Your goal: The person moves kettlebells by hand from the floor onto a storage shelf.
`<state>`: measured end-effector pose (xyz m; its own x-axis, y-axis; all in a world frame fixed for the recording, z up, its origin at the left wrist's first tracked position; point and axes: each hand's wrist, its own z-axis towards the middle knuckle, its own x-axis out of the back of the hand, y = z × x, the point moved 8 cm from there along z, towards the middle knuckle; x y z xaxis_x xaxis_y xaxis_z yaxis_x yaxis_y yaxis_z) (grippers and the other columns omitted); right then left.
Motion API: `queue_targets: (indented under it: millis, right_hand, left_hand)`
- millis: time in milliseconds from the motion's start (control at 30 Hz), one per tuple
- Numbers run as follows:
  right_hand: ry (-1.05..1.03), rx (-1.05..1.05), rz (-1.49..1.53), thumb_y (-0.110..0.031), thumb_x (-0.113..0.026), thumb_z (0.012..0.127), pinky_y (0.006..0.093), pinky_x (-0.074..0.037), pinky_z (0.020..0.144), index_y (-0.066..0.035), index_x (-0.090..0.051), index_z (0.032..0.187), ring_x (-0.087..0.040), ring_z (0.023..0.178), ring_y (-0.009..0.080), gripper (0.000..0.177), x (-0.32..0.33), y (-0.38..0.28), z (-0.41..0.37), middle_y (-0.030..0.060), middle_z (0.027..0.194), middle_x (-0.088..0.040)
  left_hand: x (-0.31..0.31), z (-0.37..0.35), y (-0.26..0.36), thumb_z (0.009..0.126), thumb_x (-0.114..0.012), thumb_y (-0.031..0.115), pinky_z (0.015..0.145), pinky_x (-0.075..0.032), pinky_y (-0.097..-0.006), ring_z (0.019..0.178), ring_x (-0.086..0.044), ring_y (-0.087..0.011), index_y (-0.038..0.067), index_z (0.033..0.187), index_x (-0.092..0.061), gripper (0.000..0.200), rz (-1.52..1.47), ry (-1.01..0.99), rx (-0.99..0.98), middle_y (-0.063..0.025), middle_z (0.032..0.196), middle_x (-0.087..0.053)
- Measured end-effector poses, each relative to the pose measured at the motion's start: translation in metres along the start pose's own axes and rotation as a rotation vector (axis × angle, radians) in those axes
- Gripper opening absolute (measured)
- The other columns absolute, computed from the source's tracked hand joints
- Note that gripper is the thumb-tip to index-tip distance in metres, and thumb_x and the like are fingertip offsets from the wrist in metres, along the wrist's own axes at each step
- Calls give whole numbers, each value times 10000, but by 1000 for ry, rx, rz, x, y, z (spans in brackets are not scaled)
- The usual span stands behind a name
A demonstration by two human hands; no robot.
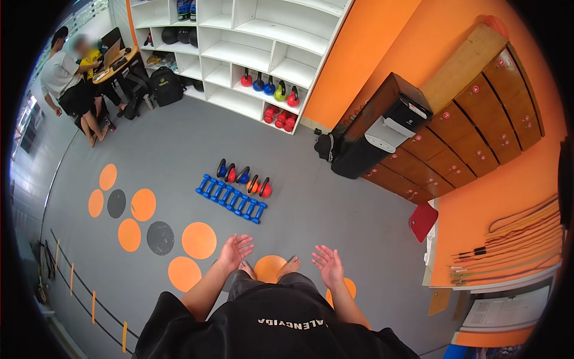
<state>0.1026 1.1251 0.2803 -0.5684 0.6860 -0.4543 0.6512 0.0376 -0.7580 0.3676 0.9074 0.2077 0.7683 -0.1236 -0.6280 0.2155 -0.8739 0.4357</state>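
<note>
My left hand (235,251) is held out in front of me, palm up, fingers spread, with nothing in it. On the other side my right hand (327,263) is likewise held out, fingers apart and bare. Both are in the air above the grey floor, near my bare feet and an orange floor circle (270,267). Ahead on the floor lies a row of blue dumbbells (231,198), nearest to my left hand. Just behind them stands a row of kettlebells (243,176) in blue, red and orange. Neither hand touches any of these.
White shelving (233,48) at the back holds more kettlebells (269,87) and red dumbbells (279,119). A black water dispenser (382,128) stands beside wooden lockers (460,140) at right. Two people are by a round table (116,64) at far left. Orange and black circles mark the floor.
</note>
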Motion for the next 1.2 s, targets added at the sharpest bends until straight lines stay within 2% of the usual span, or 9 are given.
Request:
queue_targets:
  millis: [267,567,800,1100,1200]
  right_hand:
    - [-111,-31,-4,-474,-338,1046,439,-413,1044,-24,-460,1357,-538,1217,284,561,6,-23,17,154,1396,-529]
    - [-254,-94,108,-467,-327,1049,444,-412,1049,-26,-464,1363,-538,1219,288,558,61,-51,46,157,1403,-525]
    - [-335,-143,152,-469,-311,1051,443,-418,1046,-26,-470,1362,-544,1212,290,565,76,-79,72,157,1410,-520]
    - [-363,-188,153,-484,-304,1044,460,-414,1052,-38,-473,1355,-536,1219,301,570,54,-82,105,156,1417,-512]
    - [-359,-195,130,-483,-302,1045,461,-415,1051,-35,-472,1355,-537,1217,303,571,38,-84,113,158,1419,-511]
  left_hand:
    - [-16,-6,-23,1016,-400,415,1020,-444,-446,1137,-585,-311,24,1287,-505,487,-18,67,-61,-151,1300,-596]
    - [-104,16,-96,1017,-400,405,1015,-449,-440,1135,-583,-315,26,1295,-508,482,16,124,-32,-146,1293,-598]
    - [-160,8,-99,1008,-424,410,1020,-444,-443,1140,-581,-317,27,1280,-518,479,-8,117,-77,-151,1301,-591]
    - [-152,14,-72,1015,-408,413,1034,-437,-474,1154,-568,-327,25,1258,-529,474,-44,150,-121,-153,1304,-583]
    - [-154,29,-61,1012,-412,405,1031,-441,-450,1157,-573,-331,20,1280,-503,478,-55,129,-103,-162,1314,-578]
